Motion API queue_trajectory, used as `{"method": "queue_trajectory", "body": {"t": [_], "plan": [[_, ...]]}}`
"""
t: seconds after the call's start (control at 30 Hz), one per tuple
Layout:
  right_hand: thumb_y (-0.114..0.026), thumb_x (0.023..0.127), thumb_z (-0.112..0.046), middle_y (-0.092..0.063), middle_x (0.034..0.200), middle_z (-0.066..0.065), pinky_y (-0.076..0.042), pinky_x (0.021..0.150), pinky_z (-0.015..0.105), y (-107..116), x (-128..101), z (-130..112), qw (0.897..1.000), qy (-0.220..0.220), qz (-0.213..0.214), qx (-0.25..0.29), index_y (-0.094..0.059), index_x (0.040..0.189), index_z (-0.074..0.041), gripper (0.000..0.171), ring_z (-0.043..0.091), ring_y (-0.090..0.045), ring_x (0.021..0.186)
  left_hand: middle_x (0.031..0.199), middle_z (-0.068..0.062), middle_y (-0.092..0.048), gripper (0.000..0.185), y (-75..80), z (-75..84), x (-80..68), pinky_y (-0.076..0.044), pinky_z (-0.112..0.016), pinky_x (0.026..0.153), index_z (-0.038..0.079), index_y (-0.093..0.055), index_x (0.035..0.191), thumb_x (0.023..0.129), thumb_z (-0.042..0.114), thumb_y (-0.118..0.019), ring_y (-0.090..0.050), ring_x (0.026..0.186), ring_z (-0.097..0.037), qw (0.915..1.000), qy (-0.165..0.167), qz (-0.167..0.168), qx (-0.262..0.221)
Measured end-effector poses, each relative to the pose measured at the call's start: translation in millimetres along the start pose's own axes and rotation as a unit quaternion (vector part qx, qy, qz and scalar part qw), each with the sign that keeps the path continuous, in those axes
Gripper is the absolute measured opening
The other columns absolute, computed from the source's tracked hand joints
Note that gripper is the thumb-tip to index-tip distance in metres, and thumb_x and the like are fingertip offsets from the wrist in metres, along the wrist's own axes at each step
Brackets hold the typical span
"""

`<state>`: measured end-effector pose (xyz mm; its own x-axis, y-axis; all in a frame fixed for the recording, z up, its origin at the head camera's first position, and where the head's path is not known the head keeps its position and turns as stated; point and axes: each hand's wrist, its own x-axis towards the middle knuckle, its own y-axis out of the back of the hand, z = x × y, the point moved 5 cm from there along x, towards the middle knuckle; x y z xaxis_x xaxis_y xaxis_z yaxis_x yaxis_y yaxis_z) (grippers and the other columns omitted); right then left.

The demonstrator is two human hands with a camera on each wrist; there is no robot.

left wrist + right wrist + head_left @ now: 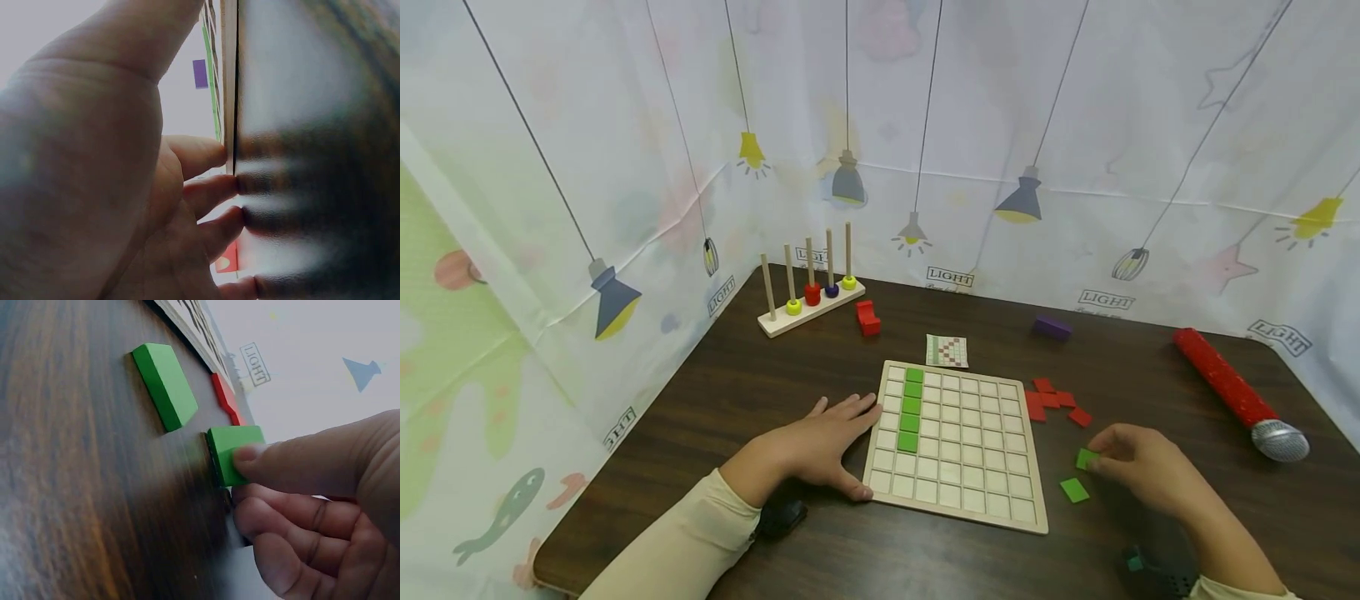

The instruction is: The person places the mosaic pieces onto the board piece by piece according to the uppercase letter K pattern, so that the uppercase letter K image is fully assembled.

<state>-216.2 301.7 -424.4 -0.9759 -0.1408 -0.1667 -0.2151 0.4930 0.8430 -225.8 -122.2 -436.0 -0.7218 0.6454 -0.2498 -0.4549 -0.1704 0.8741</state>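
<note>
Tile (1086, 458) in green sits on the table (775, 392), just right of the board (955, 446), w/ the right hand (1138, 467) pinching it: thumb on the top face, other fingers curled in at its near side, per wrist view (234, 453). 2nd green tile (1074, 490) lies flat close by, untouched. Red tiles (1052, 402) in a loose heap further back, near the board's right edge.

Left hand (827, 442) lies flat, fingers straight, palm down on the table, fingertips against the board's left edge; grips nothing, prob. just steadying it.

Handling, as a guess: tile looks like a small rigid painted square, wood or plastic, v. light, not fragile. Smooth faces, so could slip from a loose pinch; thin, so hard to lift straight off the table. Best hold is at two opposite edges, thumb + forefinger, or tip one edge up first. Board has shallow square cells; one column part-filled w/ green (911, 410), so a tile prob. needs to go in flat and square to seat.
</note>
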Motion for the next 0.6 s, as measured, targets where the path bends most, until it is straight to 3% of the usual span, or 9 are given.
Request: {"method": "queue_trajectory", "body": {"t": [0.17,0.4,0.6], "plan": [[-0.074,0.095,-0.034,-0.072,0.1,0.005,-0.053,0.068,0.04,1.0,0.9,-1.8,0.999,-0.018,0.016,0.024,-0.073,0.114,-0.007,0.032,0.021,-0.066,0.085,0.171,-0.002,-0.006,0.117,-0.4,-1.1,-0.5,-0.004,-0.058,0.12,0.017,-0.015,0.166,0.08,0.067,-0.077,-0.004,0.155,-0.022,1.0,-0.003,0.002,0.007],[-0.075,0.092,-0.046,-0.073,0.109,0.009,-0.057,0.077,0.04,-9.7,3.4,-8.3,0.987,-0.055,0.015,0.152,-0.071,0.125,-0.004,0.053,0.022,-0.071,0.091,0.171,-0.003,-0.007,0.117,0.7,0.2,0.2,-0.003,-0.058,0.12,0.017,-0.015,0.166,0.08,0.066,-0.077,-0.005,0.155,-0.022,0.9999,-0.005,0.004,0.008],[-0.078,0.092,-0.035,-0.073,0.106,0.011,-0.058,0.075,0.036,-26.3,10.5,-47.2,0.977,-0.006,0.011,0.214,-0.072,0.121,-0.002,0.045,0.025,-0.072,0.089,0.171,-0.003,-0.007,0.118,1.4,0.3,0.2,-0.003,-0.058,0.12,0.017,-0.016,0.166,0.079,0.066,-0.078,-0.005,0.155,-0.022,0.9999,0.0,0.0,0.011]]}}
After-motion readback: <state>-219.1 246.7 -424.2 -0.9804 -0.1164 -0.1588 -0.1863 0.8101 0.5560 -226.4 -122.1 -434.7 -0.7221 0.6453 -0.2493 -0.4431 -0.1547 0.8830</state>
